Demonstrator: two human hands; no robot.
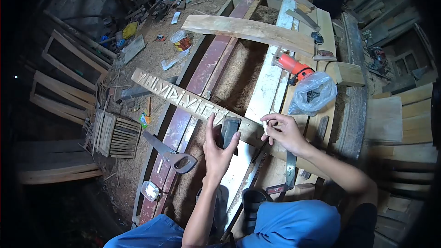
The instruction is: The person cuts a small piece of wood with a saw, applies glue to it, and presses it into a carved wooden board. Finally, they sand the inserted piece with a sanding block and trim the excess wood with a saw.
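Observation:
My left hand (217,152) grips a dark, grey-green rectangular block (230,129), thumb on one side and fingers on the other. Whether it is a sanding block or a sharpening stone I cannot tell. Just behind it a wooden board with raised carved letters (177,97) lies across the bench planks. To the right, my right hand (285,134) is closed in a pinch on a small pale sliver (265,126), possibly wood, close to the board's near end. A handsaw (171,153) rests left of my left hand.
A red power tool (294,66) and a plastic bag of small dark pieces (314,93) sit on the right planks. A try square (289,174) lies below my right hand. A long curved board (248,31) spans the far bench. Sawdust covers the ground.

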